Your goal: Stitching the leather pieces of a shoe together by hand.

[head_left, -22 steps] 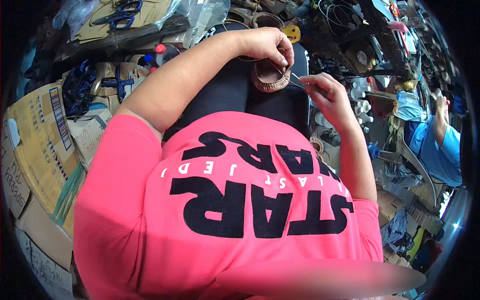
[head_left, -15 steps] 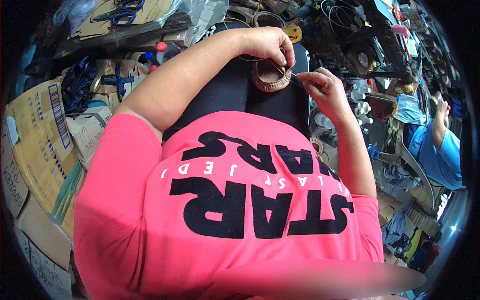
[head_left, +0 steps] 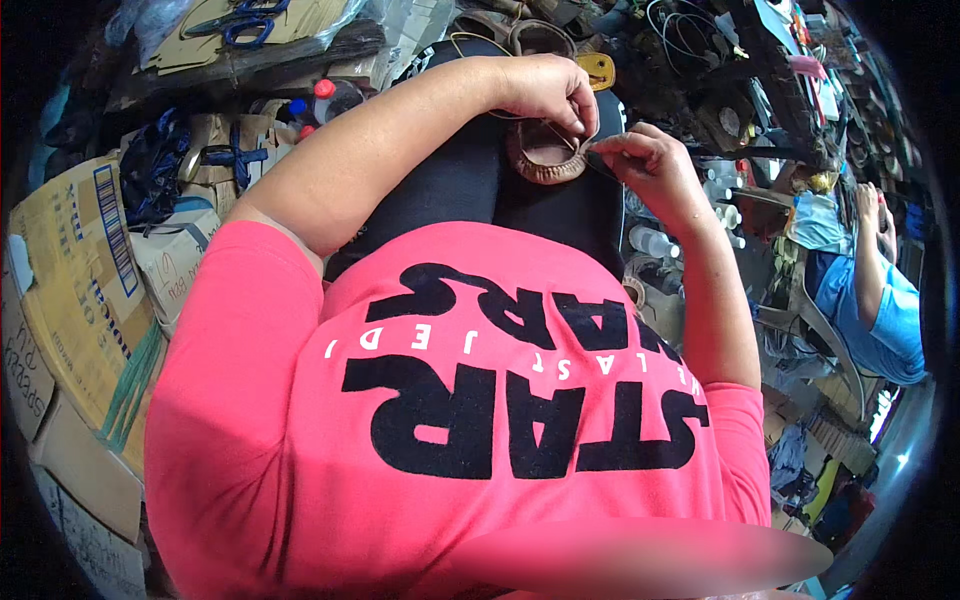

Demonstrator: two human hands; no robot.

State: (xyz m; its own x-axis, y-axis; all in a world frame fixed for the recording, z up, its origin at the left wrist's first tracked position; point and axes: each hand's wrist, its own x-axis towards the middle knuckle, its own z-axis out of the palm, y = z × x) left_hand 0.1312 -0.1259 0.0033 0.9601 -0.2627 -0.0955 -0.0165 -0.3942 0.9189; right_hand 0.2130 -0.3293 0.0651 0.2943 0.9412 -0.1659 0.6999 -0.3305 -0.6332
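Head view: nearest me is my pink shirt (head_left: 300,440), bold black lettering across its front, and beyond it my lap in black trousers (head_left: 450,185). The brown shoe (head_left: 550,174) sits over my right thigh, its opening facing up and its gathered rim toward me. My right hand (head_left: 650,165) is at the shoe's right edge, thumb and forefinger brought close; I cannot tell whether they meet, or what they hold. My left hand (head_left: 552,92) reaches over from the left, thumb and fingers pinched closed on the shoe's far right rim. To the left stands a yellow cardboard box (head_left: 75,260); to the right are clear bottles (head_left: 652,243). Just beyond my left hand lies a yellow piece (head_left: 598,70). Blue-handled scissors (head_left: 245,28) lie far left, and another person (head_left: 875,310) in blue is far right.
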